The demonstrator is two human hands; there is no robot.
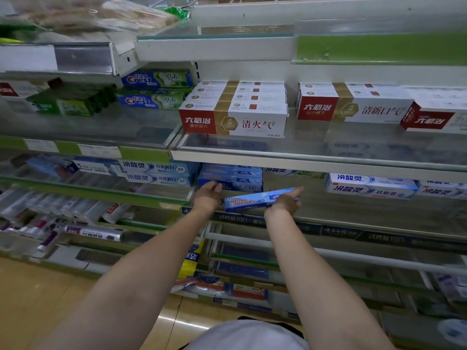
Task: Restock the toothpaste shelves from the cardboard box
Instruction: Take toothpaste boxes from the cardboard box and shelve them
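Mid-restock: right hand (pixel 284 202) gripping a blue toothpaste box (pixel 255 199) just in front of the shelf (pixel 328 218), left hand (pixel 208 193) open, touching the blue stack (pixel 231 179). Next up, probably sliding it beside that stack, squared up.

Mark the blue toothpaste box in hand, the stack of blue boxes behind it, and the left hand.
blue toothpaste box (pixel 249 201), head view, printed front face.
stack of blue boxes (pixel 235 178), head view, front face.
left hand (pixel 208 192), head view, back of hand.
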